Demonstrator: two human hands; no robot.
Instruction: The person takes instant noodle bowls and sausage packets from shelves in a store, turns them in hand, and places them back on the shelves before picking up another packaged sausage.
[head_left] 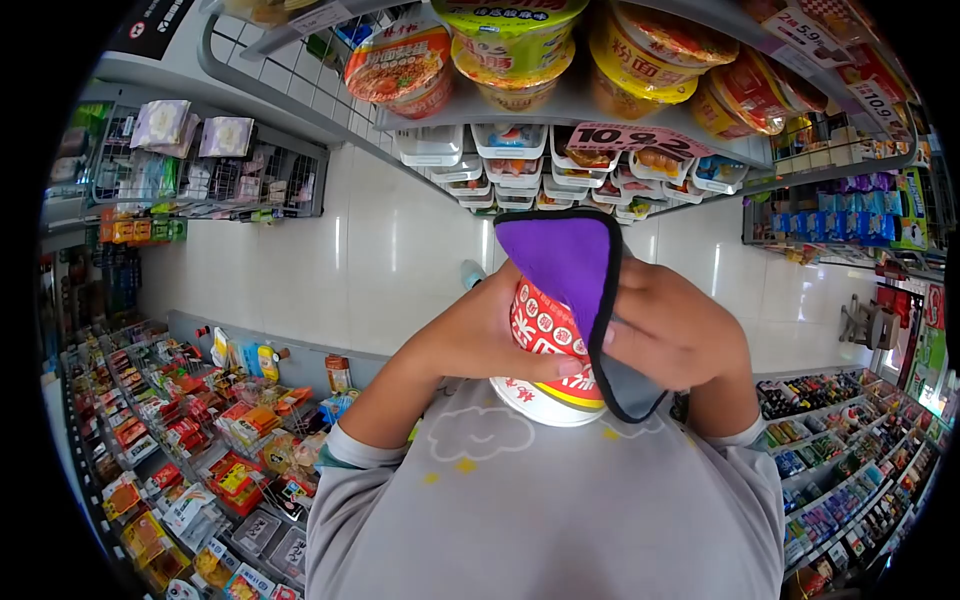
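Observation:
A red and white noodle tub (548, 330), tilted on its side, is in front of my chest. My left hand (492, 325) is wrapped round it, with the thumb across its printed wall. Against the tub's right side lies a cloth (565, 255), purple on one face and grey on the other, with a black edge. My right hand (665, 325) grips this cloth from the right, its fingers partly behind the fold. The cloth hides part of the tub.
Instant noodle bowls (640, 60) stand on the shelf ahead, above white trays (515, 140) of packets. Racks with packaged goods (240, 420) are at the left, more shelves (850, 450) at the right. Pale tiled floor (290, 270) lies between them.

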